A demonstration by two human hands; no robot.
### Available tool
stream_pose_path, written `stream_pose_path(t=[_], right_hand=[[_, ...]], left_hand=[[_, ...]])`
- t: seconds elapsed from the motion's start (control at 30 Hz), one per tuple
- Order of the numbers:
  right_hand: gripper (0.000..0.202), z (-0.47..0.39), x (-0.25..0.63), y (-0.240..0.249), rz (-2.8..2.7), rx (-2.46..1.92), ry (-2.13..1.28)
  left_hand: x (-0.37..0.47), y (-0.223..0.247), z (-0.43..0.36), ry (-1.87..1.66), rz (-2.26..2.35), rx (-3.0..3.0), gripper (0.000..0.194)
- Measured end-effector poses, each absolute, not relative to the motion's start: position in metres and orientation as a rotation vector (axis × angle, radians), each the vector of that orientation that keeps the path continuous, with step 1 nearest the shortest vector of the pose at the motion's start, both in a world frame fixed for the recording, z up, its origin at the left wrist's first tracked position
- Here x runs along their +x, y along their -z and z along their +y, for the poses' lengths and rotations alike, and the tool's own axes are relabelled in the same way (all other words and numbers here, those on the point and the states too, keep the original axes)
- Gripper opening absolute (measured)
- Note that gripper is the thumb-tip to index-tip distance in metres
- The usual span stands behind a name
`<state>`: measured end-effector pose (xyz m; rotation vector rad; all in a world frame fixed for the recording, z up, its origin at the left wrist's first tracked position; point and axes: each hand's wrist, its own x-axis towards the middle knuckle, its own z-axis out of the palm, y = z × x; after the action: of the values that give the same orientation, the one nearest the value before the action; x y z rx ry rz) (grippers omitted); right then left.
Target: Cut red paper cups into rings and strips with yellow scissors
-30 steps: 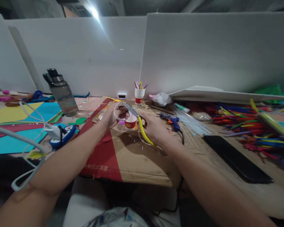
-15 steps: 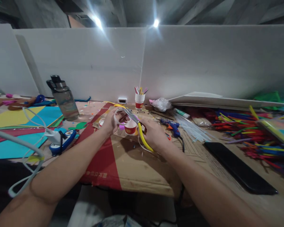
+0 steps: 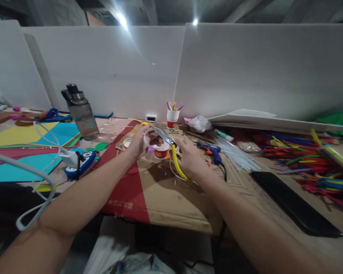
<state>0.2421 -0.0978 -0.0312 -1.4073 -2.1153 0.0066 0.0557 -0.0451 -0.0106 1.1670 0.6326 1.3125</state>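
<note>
My left hand (image 3: 140,142) is closed on a white ring (image 3: 146,140) that looks like a paper cup rim. Yellow-handled scissors (image 3: 175,161) are in my right hand (image 3: 191,158), with their blades apart and reaching to the ring. Behind and below the ring stands a red and white paper cup (image 3: 161,153). Another white cup (image 3: 127,143) sits just left of my left hand. A thin white strip (image 3: 174,173) curls down beside the scissor handle. All of this is over the red and brown cardboard (image 3: 171,213).
A water bottle (image 3: 82,118) and coloured sheets (image 3: 20,165) lie left. Stacked cups (image 3: 172,118) hold pens at the back. Rightward are a blue glue gun (image 3: 213,150), clear sticks (image 3: 237,152), a black phone-like slab (image 3: 294,203) and pipe cleaners (image 3: 311,160). A white cable (image 3: 31,167) loops near my left arm.
The whole view has shifted slightly, so objects appear a little further right and higher. The scissor blades look wider apart at the ring. Both hands keep their holds.
</note>
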Motion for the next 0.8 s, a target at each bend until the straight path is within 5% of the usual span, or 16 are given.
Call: stream_pose_path(t=[0.5,0.8], right_hand=[[0.038,-0.096,0.244,0.029,-2.139,-1.388,-0.002],[0.036,-0.094,0.244,0.030,-2.131,-1.374,-0.031]], left_hand=[[0.047,0.013,-0.033,-1.185,0.643,1.246,0.028],[0.048,0.011,-0.035,-1.344,0.567,1.295,0.020]])
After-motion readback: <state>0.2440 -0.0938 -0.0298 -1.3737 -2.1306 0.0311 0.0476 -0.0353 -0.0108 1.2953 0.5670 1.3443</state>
